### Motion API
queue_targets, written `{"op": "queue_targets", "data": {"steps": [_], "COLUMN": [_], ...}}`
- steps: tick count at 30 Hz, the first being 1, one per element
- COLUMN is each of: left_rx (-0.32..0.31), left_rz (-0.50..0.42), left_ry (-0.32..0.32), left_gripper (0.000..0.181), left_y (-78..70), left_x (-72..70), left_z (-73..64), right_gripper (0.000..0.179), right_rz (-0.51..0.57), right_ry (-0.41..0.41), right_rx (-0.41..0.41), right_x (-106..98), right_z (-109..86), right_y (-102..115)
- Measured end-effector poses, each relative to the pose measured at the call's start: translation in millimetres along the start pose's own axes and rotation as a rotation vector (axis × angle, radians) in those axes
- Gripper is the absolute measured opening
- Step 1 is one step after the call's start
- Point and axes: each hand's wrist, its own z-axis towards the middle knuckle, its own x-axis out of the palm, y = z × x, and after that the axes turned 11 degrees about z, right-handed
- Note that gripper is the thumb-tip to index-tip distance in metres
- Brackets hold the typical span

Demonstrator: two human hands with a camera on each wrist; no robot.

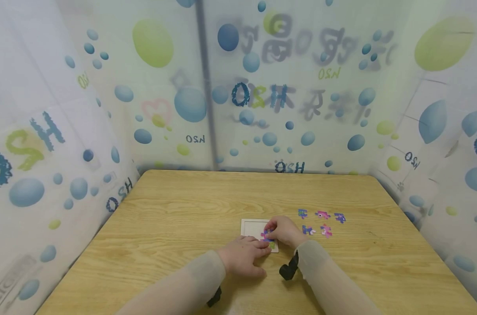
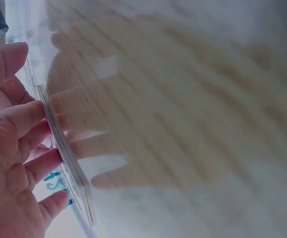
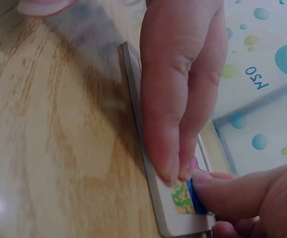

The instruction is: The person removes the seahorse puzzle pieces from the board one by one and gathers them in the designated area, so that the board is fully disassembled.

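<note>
Right hand (image 1: 285, 231) pinches a partly hidden piece (image 1: 267, 235) on the puzzle tray (image 1: 252, 227) — outstretched left hand (image 1: 244, 257) covers the tray's near-left corner.

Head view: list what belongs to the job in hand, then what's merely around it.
Likely part of the job:
puzzle frame, touched by the left hand
blue-and-pink piece, pinched by the right hand
green-patterned piece in the frame's near right corner
five loose pieces to the right

Likely just surroundings:
wooden table
bubble-printed sheeting
black wrist gear
</note>
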Motion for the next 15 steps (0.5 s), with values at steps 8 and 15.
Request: {"op": "queue_targets", "data": {"steps": [8, 15], "left_rx": [-0.003, -0.003], "left_rz": [-0.008, -0.005], "left_ry": [0.003, 0.001], "left_gripper": [0.067, 0.066], "left_y": [-0.7, -1.5], "left_x": [-1.2, -2.8], "left_z": [-0.9, -1.5], "right_gripper": [0.012, 0.012], "right_rz": [0.011, 0.023], "right_ry": [-0.008, -0.021], "right_rx": [0.0, 0.008], "right_x": [0.2, 0.7], "right_z": [-3.0, -2.7], "right_y": [0.5, -1.3]}}
